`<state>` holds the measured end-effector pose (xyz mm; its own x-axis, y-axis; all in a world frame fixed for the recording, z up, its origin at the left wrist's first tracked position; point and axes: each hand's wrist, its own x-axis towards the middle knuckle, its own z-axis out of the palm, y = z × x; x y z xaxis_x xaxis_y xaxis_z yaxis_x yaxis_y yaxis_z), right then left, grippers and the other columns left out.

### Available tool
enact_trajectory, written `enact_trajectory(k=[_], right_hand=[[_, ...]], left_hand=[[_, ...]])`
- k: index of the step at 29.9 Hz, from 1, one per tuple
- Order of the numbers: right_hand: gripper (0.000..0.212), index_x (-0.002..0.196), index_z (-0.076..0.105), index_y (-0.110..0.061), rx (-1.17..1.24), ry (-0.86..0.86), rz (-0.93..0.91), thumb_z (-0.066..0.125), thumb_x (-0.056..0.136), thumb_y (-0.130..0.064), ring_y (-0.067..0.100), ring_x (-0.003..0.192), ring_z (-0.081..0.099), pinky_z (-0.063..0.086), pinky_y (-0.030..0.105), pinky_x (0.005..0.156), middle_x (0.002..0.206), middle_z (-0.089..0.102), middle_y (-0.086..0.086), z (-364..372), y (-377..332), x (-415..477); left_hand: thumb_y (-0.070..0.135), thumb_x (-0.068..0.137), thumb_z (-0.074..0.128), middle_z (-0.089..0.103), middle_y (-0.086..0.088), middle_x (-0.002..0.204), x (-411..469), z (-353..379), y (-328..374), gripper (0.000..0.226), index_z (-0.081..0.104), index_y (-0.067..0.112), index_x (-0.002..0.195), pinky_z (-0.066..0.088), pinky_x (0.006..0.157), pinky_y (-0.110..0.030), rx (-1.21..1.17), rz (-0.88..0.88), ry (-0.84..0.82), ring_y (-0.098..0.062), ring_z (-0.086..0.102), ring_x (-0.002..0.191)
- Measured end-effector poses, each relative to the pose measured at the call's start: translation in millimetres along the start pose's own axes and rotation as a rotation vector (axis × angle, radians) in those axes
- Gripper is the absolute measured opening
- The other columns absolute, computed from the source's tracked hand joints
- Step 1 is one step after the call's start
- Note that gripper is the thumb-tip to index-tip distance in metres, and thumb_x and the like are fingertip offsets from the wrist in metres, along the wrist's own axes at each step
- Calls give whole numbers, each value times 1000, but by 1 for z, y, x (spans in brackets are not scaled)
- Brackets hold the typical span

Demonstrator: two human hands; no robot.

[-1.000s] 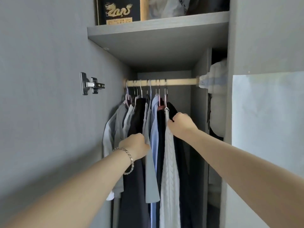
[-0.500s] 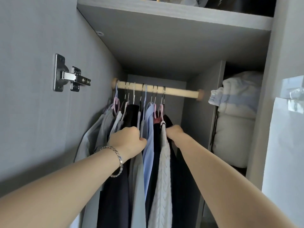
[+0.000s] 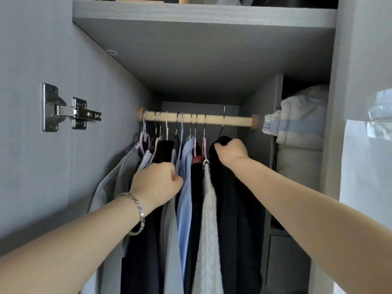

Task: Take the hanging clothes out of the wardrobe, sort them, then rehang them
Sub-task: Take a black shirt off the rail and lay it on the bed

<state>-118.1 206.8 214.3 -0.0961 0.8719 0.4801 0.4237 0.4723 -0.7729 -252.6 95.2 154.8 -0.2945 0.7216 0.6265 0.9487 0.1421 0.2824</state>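
Pale wood, a round rod [image 3: 197, 119], carries our hanging clothes [image 3: 186, 198], smooth blue beside cable-knit white. Our right hand [image 3: 232, 151] clenches the black garment [image 3: 237, 209] at its hanger top; our left hand [image 3: 157, 183] is fisted among grey cloth [image 3: 169, 230], its grasp hidden from us.

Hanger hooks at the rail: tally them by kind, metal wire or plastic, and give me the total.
Metal hooks: 7
Plastic hooks: 3
Total: 10
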Motion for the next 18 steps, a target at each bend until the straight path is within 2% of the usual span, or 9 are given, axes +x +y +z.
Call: enact_trajectory(k=[3, 7, 9, 12, 14, 16, 18], right_hand=[[35, 56, 43, -15, -26, -109, -22, 58, 87, -16, 20, 69, 52, 39, 23, 61, 62, 49, 0, -3, 18, -33], [40, 53, 40, -20, -79, -231, -9, 60, 87, -16, 9, 50, 41, 32, 20, 44, 54, 43, -5, -14, 42, -84], [40, 55, 39, -19, -114, -266, 22, 60, 88, -19, 8, 48, 40, 31, 18, 40, 54, 42, -5, -24, 54, -110], [38, 57, 40, -18, -188, -272, 56, 63, 87, -24, 6, 47, 39, 28, 13, 37, 54, 41, -6, -43, 69, -158], [41, 55, 37, -19, -222, -253, 64, 64, 86, -26, 5, 46, 36, 26, 10, 35, 52, 38, -8, -58, 76, -193], [42, 53, 37, -21, -289, -215, 49, 64, 86, -26, 6, 46, 35, 28, 9, 34, 51, 36, -10, -75, 82, -229], [28, 62, 50, -15, -342, -209, 72, 62, 85, -25, 9, 53, 43, 31, 8, 42, 56, 44, -8, -94, 88, -266]], left_hand=[[28, 89, 48, 47, 4, 55, -3, 5, 12, 25, 50, 13, 68, 29, 47, -23, 4, 22, 38, -17, 50, 59], [25, 89, 48, 40, 1, 53, -11, 17, 29, 37, 34, 15, 56, 28, 48, -24, -31, 70, -10, -18, 41, 52], [26, 90, 46, 47, -1, 54, -19, 23, 37, 38, 36, 15, 56, 35, 51, -25, -51, 78, -118, -24, 52, 52], [27, 92, 44, 65, -8, 65, -41, 33, 50, 35, 44, 14, 60, 49, 60, -30, -78, 90, -305, -28, 69, 65], [24, 90, 45, 70, -11, 72, -62, 42, 61, 32, 47, 12, 61, 52, 68, -32, -103, 109, -387, -27, 70, 68], [23, 89, 44, 68, -8, 65, -86, 51, 72, 29, 48, 12, 62, 50, 66, -30, -98, 140, -455, -26, 66, 63], [21, 89, 42, 63, -3, 59, -113, 60, 82, 26, 50, 12, 66, 44, 60, -25, -75, 170, -541, -21, 62, 57]])
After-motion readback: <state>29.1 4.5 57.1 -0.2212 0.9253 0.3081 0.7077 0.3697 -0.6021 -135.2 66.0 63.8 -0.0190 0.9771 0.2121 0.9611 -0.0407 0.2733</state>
